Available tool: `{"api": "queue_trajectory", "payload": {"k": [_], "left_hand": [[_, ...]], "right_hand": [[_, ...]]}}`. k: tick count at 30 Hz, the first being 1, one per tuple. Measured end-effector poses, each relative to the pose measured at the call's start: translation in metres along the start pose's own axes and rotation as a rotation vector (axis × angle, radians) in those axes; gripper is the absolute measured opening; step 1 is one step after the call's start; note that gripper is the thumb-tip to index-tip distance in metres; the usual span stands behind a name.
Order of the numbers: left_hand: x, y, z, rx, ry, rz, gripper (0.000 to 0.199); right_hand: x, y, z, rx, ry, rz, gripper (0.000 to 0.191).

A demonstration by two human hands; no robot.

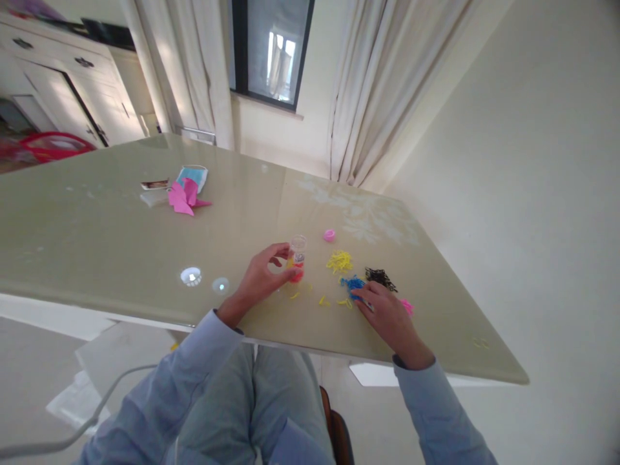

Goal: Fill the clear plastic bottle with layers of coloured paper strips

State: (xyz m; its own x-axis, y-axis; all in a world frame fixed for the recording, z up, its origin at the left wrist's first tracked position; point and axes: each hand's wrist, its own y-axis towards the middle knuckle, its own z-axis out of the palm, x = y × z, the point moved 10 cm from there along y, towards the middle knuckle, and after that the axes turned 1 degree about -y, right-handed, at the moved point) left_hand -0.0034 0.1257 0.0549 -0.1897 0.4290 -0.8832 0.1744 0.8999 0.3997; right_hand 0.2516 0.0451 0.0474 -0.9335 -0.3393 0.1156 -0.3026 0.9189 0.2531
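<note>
My left hand (pixel 268 274) curves its thumb and fingers around a small clear plastic container (pixel 299 245), which stands upright with a label and something orange-red in its lower part. My right hand (pixel 387 313) reaches down to a pile of small blue pieces (pixel 352 284), its thumb and fingertips drawn together at the near side; the exact grip is partly hidden. Beside that pile lie thin yellow pieces (pixel 340 261) and thin black pieces (pixel 380 278). Pink pieces (pixel 407 306) show partly behind my right hand. A few stray yellow bits (pixel 323 301) lie between my hands.
A small pink cup-like object (pixel 329 235) sits beyond the container. Farther left are a pink folded paper shape (pixel 184 197), a blue face mask (pixel 192 175) and a small brown-and-white packet (pixel 155 185). The glossy table's (pixel 242 226) front edge runs just before my lap.
</note>
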Motion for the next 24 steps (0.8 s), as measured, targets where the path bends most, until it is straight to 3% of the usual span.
{"api": "queue_trajectory", "payload": {"k": [4,12,20,24], "left_hand": [[0.001,0.000,-0.005,-0.023,0.013,0.003,0.050],[0.001,0.000,-0.007,-0.038,0.027,0.005,0.052],[0.001,0.000,-0.007,-0.051,0.044,0.021,0.050],[0.002,0.000,-0.006,-0.046,0.066,0.033,0.050]], "right_hand": [[0.007,0.005,0.006,0.044,-0.059,-0.029,0.020],[0.012,0.008,0.008,0.012,-0.014,-0.050,0.018],[0.043,0.024,0.017,0.060,0.003,-0.076,0.020],[0.034,0.033,0.012,0.045,0.041,-0.008,0.022]]}}
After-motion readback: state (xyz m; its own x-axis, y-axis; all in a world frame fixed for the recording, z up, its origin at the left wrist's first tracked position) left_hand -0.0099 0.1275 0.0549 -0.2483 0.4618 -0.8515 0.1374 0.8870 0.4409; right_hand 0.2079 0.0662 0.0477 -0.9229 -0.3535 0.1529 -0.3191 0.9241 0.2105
